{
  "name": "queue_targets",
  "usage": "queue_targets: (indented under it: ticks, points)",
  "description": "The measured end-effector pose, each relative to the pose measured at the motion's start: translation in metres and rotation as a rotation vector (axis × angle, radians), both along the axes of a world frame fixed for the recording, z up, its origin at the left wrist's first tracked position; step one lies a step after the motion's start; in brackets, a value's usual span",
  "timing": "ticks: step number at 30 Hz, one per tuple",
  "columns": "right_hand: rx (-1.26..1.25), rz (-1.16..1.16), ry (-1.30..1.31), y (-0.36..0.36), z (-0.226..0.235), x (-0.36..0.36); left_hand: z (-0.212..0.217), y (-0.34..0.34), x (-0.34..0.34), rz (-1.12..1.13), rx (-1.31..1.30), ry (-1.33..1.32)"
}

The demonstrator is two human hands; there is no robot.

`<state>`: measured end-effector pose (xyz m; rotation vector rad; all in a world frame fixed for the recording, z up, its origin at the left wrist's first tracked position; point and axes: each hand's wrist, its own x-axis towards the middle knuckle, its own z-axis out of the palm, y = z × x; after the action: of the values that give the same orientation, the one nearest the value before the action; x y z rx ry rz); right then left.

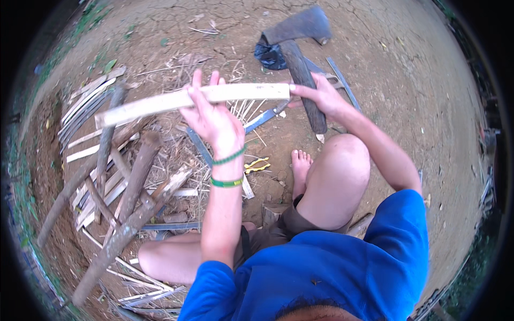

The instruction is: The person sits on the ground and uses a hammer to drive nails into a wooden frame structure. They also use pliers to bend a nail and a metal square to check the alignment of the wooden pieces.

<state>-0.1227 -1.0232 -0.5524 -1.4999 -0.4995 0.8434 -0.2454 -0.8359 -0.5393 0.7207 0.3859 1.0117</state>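
Observation:
My left hand is closed on a long pale wooden strip, raised almost level above the ground, with fingers showing beyond its upper edge. My right hand is closed around the dark wooden handle of an axe; a finger or thumb crosses in front of the handle and meets the strip's right end. The axe head points away from me, its cutting edge to the right. Fingers behind the handle are mostly hidden.
Thick branches lie crossed at my left, among split slats and shavings. A long knife and yellow-and-black pliers lie ahead. Near the axe are a black plastic bag and a narrow blade-like strip. My bare right foot rests on dirt.

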Motion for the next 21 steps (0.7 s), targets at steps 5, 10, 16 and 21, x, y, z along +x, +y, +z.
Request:
queue_targets:
  ticks: [5,10,16,21]
  points:
    - [0.181,-0.417,0.471,-0.04,-0.056,-0.003,-0.074,-0.059,0.005,-0.024,-0.14,0.204]
    - [0.107,-0.65,0.56,-0.08,-0.14,0.013,-0.118,-0.098,0.005,-0.173,-0.251,0.403]
    - [0.092,-0.666,0.651,-0.094,-0.173,0.006,-0.2,-0.125,-0.015,-0.196,-0.568,0.61]
    - [0.021,-0.594,0.587,-0.097,-0.232,0.011,-0.251,-0.12,-0.017,-0.463,-0.56,0.999]
